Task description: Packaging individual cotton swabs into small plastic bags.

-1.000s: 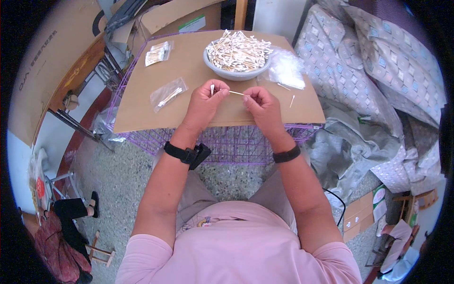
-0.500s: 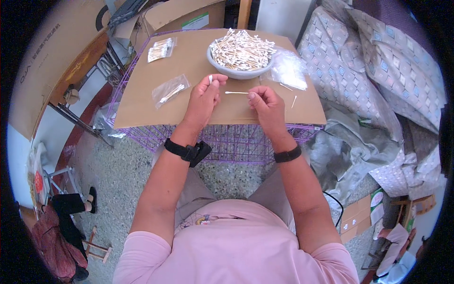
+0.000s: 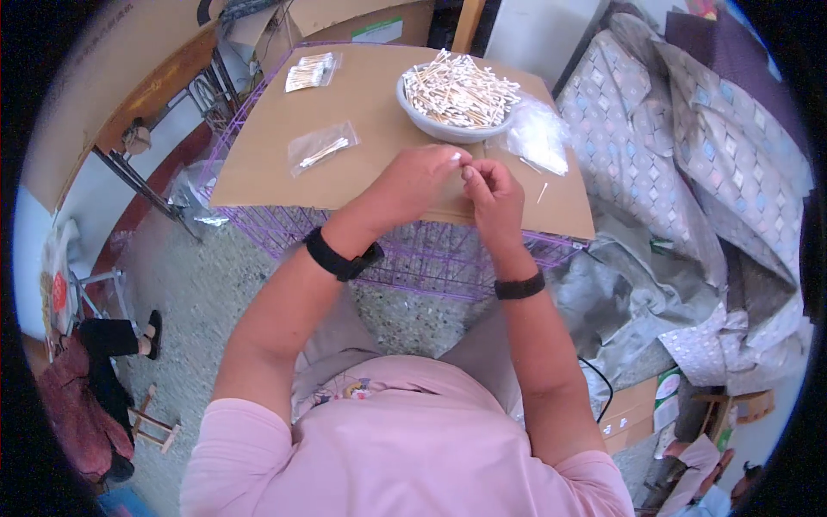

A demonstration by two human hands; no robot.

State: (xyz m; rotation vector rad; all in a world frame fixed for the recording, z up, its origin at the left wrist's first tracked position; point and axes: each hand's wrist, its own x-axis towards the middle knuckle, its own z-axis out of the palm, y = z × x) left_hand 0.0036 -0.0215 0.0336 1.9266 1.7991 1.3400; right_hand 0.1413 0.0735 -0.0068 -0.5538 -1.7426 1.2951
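Note:
My left hand has its fingers pinched together, and a white cotton swab tip shows at its fingertips. Against it, my right hand is also closed, thumb to forefinger; the swab it grips is mostly hidden where the hands meet. Just beyond them, a grey bowl is heaped with cotton swabs. To the left lies a clear bag with a few swabs, and farther back a fuller bag of swabs. Right of the bowl are several clear plastic bags and a loose swab.
A cardboard sheet forms the work surface on top of a purple wire cage. Patterned quilted covers hang at the right. Cardboard boxes stand behind. A seated person's dark-clad leg shows at lower left.
My left hand has moved right to meet my right hand. The swab that stuck out from my right fingers is now mostly hidden. The whole view has shifted slightly.

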